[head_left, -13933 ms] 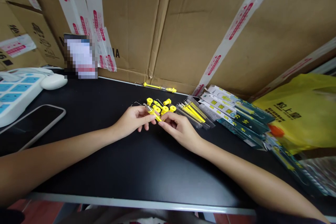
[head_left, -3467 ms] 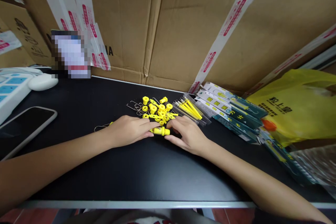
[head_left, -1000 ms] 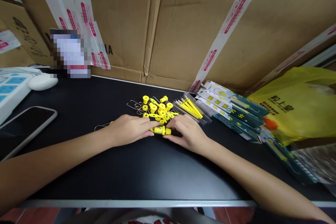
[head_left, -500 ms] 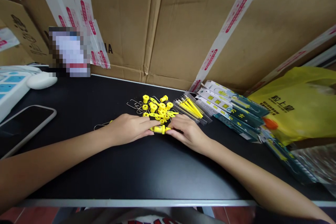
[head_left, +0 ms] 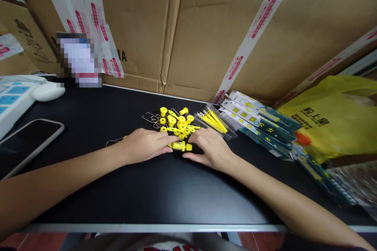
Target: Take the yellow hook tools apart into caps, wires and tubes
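Note:
My left hand (head_left: 147, 145) is closed around a yellow tubular piece that looks like a small spring scale (head_left: 178, 146), held level just above or on the table. Its collar and end cap stick out to the right of my fingertips. A wire hook (head_left: 113, 141) shows beyond the other side of this hand; whether it belongs to the same piece is hidden. My right hand (head_left: 210, 149) is beside the capped end, thumb and fingers apart, holding nothing. Right behind both hands lies a pile of yellow plastic caps (head_left: 182, 119), with bent wire hooks (head_left: 151, 117) at its left.
Clear tubes with yellow inserts (head_left: 215, 120) lie right of the pile. Farther right are printed boxes (head_left: 262, 121) and a yellow plastic bag (head_left: 332, 117). A phone (head_left: 29, 137), a white mouse (head_left: 48, 91) and a power strip (head_left: 13, 100) are at left. Cardboard (head_left: 132, 27) walls the back.
My right thumb and fingers have come off the end of the yellow piece and spread apart, uncovering its cap. My left hand keeps its grip in nearly the same place.

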Action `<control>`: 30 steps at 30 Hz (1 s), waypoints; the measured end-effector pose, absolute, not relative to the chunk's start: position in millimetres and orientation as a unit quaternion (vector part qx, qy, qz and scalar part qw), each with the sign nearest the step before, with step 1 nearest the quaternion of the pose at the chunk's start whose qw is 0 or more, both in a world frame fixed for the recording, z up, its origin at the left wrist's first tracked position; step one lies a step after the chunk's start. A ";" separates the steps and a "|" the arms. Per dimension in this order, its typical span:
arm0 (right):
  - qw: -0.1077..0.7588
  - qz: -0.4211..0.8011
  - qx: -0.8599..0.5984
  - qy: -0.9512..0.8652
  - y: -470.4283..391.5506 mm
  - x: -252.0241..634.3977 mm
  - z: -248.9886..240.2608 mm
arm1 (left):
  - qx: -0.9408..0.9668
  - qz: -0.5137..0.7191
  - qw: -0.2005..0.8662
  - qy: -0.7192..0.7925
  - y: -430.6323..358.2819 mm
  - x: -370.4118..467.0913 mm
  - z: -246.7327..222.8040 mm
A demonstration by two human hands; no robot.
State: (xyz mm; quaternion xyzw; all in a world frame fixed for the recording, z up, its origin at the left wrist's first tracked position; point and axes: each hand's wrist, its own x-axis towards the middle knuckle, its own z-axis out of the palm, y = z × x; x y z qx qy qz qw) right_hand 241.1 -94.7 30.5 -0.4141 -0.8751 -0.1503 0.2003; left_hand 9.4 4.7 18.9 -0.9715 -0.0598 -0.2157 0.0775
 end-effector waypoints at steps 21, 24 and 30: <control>0.190 -0.155 -0.382 -0.891 -93.5 243.1 27.3 | -0.970 -0.223 0.071 -0.065 5.4 9.2 18.7; 0.204 -0.144 -0.398 -0.882 -93.3 241.7 27.4 | -0.970 -0.224 0.073 -0.063 5.3 9.4 18.5; 0.180 -0.113 -0.454 -0.865 -93.0 239.5 30.4 | -0.969 -0.227 0.069 -0.065 5.5 9.0 18.5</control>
